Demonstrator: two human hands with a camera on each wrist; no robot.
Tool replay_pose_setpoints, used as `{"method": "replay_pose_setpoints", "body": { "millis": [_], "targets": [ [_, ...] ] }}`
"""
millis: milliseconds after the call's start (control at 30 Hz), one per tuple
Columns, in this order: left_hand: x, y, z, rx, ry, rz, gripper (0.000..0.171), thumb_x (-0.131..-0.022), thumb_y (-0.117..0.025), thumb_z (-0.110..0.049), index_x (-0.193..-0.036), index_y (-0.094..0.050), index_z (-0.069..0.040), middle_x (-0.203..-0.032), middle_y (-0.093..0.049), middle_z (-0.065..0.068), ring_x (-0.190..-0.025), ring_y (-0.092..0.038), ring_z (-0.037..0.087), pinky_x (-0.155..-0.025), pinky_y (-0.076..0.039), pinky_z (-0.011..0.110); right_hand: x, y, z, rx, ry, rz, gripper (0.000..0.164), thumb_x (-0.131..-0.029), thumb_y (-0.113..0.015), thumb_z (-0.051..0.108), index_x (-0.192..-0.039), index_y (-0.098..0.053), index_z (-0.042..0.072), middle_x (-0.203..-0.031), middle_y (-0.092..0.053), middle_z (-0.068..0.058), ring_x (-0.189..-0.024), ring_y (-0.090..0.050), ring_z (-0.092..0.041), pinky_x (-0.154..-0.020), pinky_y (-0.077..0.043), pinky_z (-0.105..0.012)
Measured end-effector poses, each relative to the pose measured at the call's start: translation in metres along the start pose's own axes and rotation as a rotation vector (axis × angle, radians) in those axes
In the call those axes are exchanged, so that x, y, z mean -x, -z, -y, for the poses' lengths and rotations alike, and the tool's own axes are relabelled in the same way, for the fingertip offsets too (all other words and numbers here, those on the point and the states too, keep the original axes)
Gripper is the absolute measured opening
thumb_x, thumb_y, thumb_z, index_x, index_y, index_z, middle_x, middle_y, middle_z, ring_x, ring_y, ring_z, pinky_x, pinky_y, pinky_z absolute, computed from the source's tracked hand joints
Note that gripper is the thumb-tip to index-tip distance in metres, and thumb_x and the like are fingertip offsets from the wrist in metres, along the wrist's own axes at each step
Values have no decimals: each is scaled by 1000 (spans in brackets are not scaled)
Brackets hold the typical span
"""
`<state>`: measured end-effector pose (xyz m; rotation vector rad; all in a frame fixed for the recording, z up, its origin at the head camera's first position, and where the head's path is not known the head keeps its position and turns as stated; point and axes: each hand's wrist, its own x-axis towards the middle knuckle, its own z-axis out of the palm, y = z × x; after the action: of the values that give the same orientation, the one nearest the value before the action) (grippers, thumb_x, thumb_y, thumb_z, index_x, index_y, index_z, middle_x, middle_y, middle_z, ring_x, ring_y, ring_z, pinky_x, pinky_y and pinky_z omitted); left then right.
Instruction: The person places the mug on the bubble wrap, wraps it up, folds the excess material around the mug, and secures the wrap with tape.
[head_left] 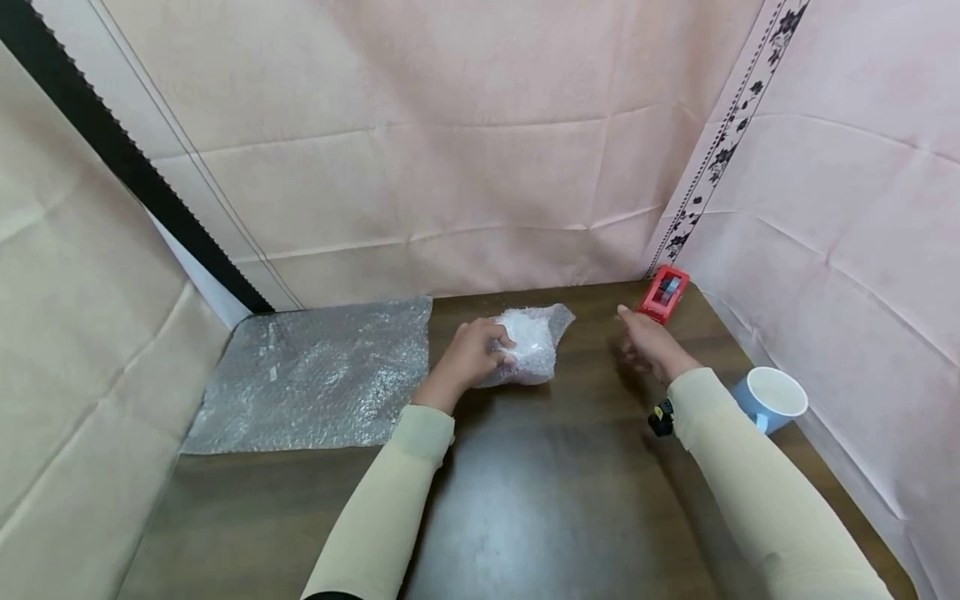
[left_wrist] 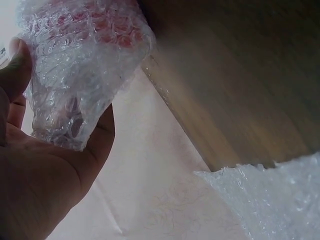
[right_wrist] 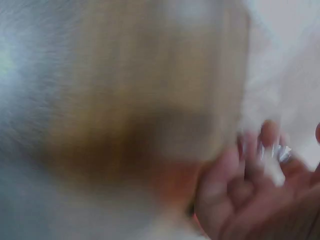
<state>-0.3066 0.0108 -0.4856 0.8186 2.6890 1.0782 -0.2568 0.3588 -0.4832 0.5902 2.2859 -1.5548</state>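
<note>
On the table, my left hand [head_left: 474, 354] grips the near left side of a bundle in bubble wrap [head_left: 531, 343]. Reddish colour shows through the wrapped bundle [left_wrist: 95, 30] in the left wrist view, and its loose tapered end lies over the palm. My right hand [head_left: 651, 343] is just in front of a red tape dispenser [head_left: 663, 294], overlapping its near end in the head view. Its fingers are curled in the blurred right wrist view, with a small glossy clear piece of tape [right_wrist: 284, 153] among them.
A flat sheet of bubble wrap [head_left: 322, 375] covers the back left of the brown wooden table [head_left: 540, 500]. A light blue mug [head_left: 768, 400] stands at the right edge, beside my right forearm. Pale cloth walls [head_left: 480, 167] close off the back and both sides.
</note>
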Motion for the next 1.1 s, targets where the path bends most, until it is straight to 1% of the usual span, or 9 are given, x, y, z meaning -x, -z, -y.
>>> {"method": "replay_pose_setpoints", "body": {
  "millis": [67, 133, 267, 367, 533, 700, 867, 1000, 1100],
  "targets": [
    [0, 0, -2, -21, 4, -2, 10, -100, -89, -19, -109, -85, -16, -160, -69, 17, -158, -54, 45, -135, -44, 56, 7, -6, 17, 19, 78, 66, 77, -118, -25, 71, -180, -22, 27, -93, -56, -2, -83, -56, -18, -75, -49, -35],
    [2, 0, -5, -50, 19, -7, 12, -100, -89, -21, -110, -85, -16, -161, -68, 17, -157, -54, 45, -133, -46, 55, 15, -15, 36, 9, 164, 128, 68, -121, -24, 64, -180, -20, 32, -84, -54, 3, -73, -52, -14, -70, -45, -33],
    [9, -1, -12, -100, 81, -21, 15, -101, -87, -27, -113, -84, -20, -166, -60, 18, -158, -52, 42, -127, -52, 56, 29, -38, 71, 48, 347, 200, 59, -125, -28, 52, -174, -35, 21, -80, -49, 5, -68, -45, -11, -65, -42, -29],
    [11, -4, -20, -129, 105, -32, 18, -102, -86, -32, -117, -83, -22, -169, -56, 17, -157, -51, 40, -123, -55, 58, 36, -52, 89, 95, 411, 223, 57, -125, -33, 50, -164, -44, 10, -77, -45, 6, -66, -42, -11, -64, -41, -28],
    [16, -10, -30, -159, 106, -42, 23, -103, -86, -39, -121, -83, -24, -164, -58, 20, -150, -56, 39, -112, -60, 57, 29, -79, 99, 83, 353, 220, 51, -124, -37, 50, -146, -50, 5, -64, -37, 9, -55, -33, -9, -55, -33, -27],
    [25, -12, -34, -203, 166, -88, 23, -101, -89, -40, -119, -85, -27, -157, -62, 19, -144, -61, 36, -105, -63, 54, 18, -109, 106, 55, 284, 239, 44, -124, -40, 43, -138, -56, 5, -60, -37, 13, -53, -31, -6, -55, -30, -25],
    [26, -18, -37, -196, 151, -101, 26, -101, -88, -41, -121, -86, -26, -149, -66, 21, -142, -62, 39, -109, -62, 52, 18, -117, 114, 146, 217, 241, 33, -122, -40, 29, -128, -61, 4, -57, -34, 12, -51, -27, -8, -53, -27, -26],
    [24, -22, -41, -184, 136, -148, 25, -99, -91, -39, -118, -87, -24, -137, -73, 19, -140, -61, 39, -112, -60, 50, 13, -119, 117, 194, 144, 247, 27, -118, -45, 24, -122, -62, 3, -56, -36, 12, -51, -28, -7, -52, -28, -26],
    [25, -23, -41, -175, 127, -170, 23, -98, -91, -39, -115, -87, -24, -145, -68, 20, -142, -62, 40, -112, -59, 51, 9, -119, 119, 190, 107, 241, 27, -116, -46, 22, -124, -63, 2, -55, -38, 13, -49, -30, -5, -51, -30, -25]
  ]
}}
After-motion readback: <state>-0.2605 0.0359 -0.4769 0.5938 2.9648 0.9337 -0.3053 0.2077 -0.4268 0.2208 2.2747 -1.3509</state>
